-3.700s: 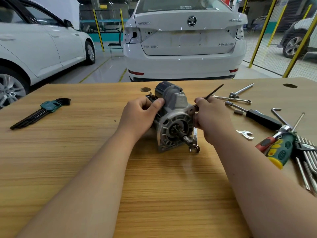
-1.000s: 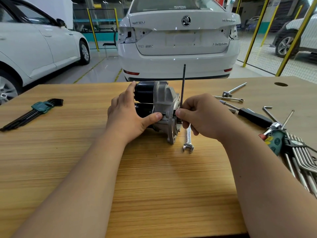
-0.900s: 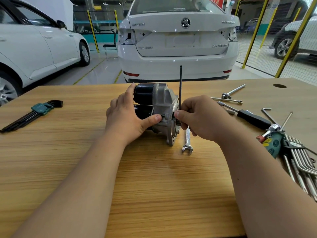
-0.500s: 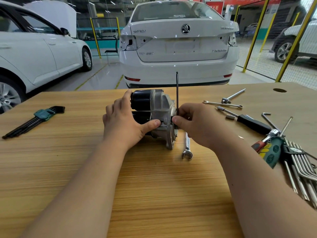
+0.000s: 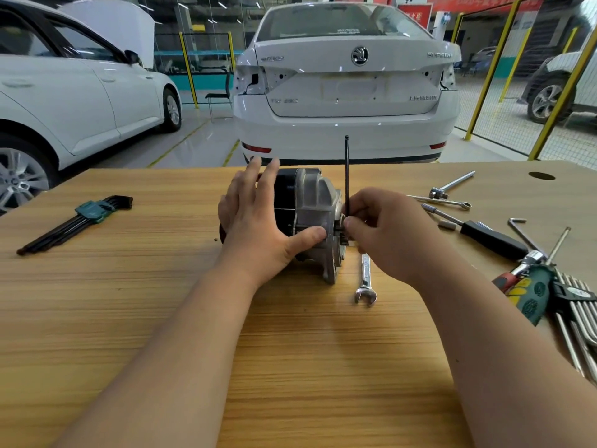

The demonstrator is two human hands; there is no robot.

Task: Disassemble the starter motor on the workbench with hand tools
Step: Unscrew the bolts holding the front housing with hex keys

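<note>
Starter motor [image 5: 310, 205], a black cylindrical body joined to a silver cast-metal nose housing, lies on its side in the middle of the pale wood-grain worktop [image 5: 323, 367]. Its long axis runs left to right, with the flanged nose end toward the right. The left grip [image 5: 255, 227] is laid flat over the black body, fingers straight over the top and the thumb pressed along the housing, bracing rather than clasping. The right grip [image 5: 387, 234] is narrow, thumb and fingertips pinching a black L-shaped hex key [image 5: 347, 176] at its bend, just off the nose face. The key's long leg stands upright. Its short leg points left along the starter motor's axis toward the flange, and whether its tip is seated in a screw head is hidden by the fingers. The coming move, as I judge it, is a turn of that key. The upright leg would have to swing toward or away from the person, about a line parallel to the motor's axis, which would tend to roll the round body. The left grip, nearer the body, is placed to resist that. A silver open-ended spanner [image 5: 365, 279] lies on the worktop just beside the flange, partly under the right grip. A set of black angled keys [image 5: 80, 218] in a green holder rests well off to the left.
</note>
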